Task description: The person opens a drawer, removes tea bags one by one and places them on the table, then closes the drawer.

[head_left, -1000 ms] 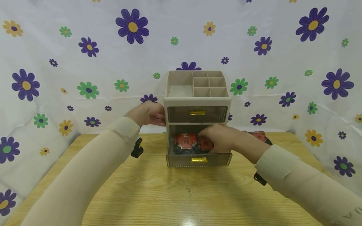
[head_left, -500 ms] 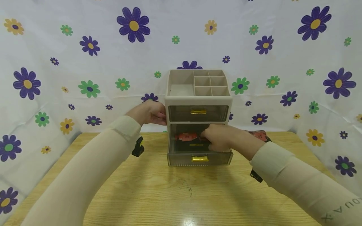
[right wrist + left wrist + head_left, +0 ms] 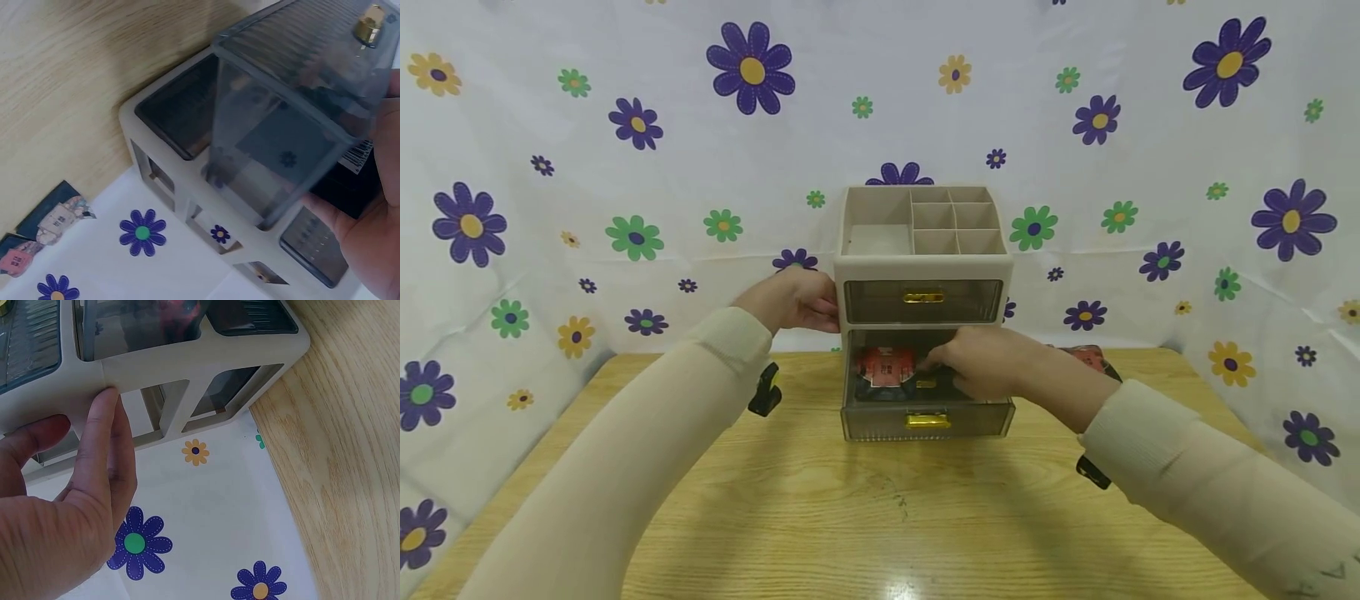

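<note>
A beige desk organizer (image 3: 923,268) stands at the table's back, its middle smoky drawer (image 3: 928,423) pulled out. Inside that drawer, on the left, is a red-and-black packet (image 3: 886,368). My right hand (image 3: 988,362) reaches into the drawer from the right, index fingertip at the packet's right edge. From the right wrist, the black side of a packet (image 3: 353,181) with a barcode shows in that hand's grip, partly hidden by the hand. My left hand (image 3: 808,302) holds the organizer's left side, thumb and fingers on a frame post (image 3: 84,390).
More red packets (image 3: 1086,357) lie behind my right forearm, to the right of the organizer; the right wrist view shows two packets (image 3: 59,219). The top drawer (image 3: 923,302) is shut. A flower-printed white cloth (image 3: 700,167) hangs behind the wooden table (image 3: 820,517).
The packet near my right fingers has left its place on the drawer's right. The left packet tilted away, then came back facing up, slightly further left. My left hand has stayed put.
</note>
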A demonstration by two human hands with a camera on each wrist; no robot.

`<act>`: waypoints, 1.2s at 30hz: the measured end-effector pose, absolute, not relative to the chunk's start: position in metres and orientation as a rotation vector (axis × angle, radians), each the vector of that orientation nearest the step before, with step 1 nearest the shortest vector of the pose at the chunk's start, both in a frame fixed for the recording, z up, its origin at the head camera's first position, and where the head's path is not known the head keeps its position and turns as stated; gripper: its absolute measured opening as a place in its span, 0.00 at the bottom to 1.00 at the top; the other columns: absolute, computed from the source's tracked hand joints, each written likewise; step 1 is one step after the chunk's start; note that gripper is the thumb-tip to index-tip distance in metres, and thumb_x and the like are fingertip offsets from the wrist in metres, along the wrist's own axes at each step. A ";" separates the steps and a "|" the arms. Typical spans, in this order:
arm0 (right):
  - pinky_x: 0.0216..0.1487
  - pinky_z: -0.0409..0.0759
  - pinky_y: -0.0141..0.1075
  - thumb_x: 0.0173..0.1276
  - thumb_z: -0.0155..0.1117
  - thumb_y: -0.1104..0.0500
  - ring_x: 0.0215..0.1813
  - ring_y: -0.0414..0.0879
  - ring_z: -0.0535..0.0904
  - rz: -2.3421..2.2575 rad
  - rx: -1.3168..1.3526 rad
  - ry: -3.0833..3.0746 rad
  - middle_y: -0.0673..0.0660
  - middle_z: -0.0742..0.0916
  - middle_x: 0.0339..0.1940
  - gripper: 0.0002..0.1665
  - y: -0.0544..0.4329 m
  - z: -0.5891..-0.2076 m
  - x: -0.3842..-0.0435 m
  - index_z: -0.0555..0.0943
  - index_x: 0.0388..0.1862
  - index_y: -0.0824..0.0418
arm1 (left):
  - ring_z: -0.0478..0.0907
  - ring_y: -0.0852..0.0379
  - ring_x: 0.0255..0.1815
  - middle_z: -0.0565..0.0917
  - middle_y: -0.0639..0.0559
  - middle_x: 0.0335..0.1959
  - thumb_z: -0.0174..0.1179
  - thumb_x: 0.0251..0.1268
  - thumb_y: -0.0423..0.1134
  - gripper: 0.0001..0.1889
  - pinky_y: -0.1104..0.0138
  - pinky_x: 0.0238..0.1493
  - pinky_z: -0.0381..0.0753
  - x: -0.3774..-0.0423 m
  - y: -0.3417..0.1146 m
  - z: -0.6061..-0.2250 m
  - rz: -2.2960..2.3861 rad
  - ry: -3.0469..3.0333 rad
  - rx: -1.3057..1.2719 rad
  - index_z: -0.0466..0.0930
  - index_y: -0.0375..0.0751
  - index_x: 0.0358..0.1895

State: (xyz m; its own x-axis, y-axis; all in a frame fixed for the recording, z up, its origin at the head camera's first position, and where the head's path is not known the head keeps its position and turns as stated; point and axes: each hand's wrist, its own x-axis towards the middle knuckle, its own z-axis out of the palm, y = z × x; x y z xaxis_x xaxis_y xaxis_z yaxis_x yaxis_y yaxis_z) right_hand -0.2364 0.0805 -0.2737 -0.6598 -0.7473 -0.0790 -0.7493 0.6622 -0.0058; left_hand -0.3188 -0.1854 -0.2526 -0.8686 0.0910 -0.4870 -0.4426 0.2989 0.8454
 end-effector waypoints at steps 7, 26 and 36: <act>0.39 0.86 0.38 0.67 0.58 0.69 0.28 0.41 0.79 0.018 -1.322 2.883 0.56 0.90 0.44 0.21 0.091 -0.249 -0.222 0.82 0.58 0.59 | 0.83 0.51 0.36 0.76 0.33 0.62 0.47 0.77 0.32 0.21 0.64 0.42 0.89 -0.317 -0.186 -0.251 1.596 2.121 -0.307 0.68 0.27 0.68; 0.26 0.70 0.35 0.66 0.52 0.70 0.21 0.40 0.69 -0.030 -1.289 3.086 0.51 0.87 0.29 0.23 0.158 -0.211 -0.208 0.83 0.57 0.60 | 0.82 0.49 0.42 0.74 0.33 0.65 0.47 0.75 0.30 0.22 0.65 0.42 0.89 -0.318 -0.187 -0.251 1.615 2.110 -0.327 0.67 0.28 0.69; 0.37 0.86 0.47 0.66 0.57 0.68 0.27 0.43 0.80 -0.016 -1.115 3.137 0.55 0.90 0.35 0.18 0.189 -0.240 -0.231 0.84 0.52 0.62 | 0.83 0.51 0.36 0.76 0.33 0.61 0.48 0.76 0.30 0.21 0.65 0.39 0.89 -0.317 -0.186 -0.250 1.609 2.123 -0.325 0.68 0.28 0.68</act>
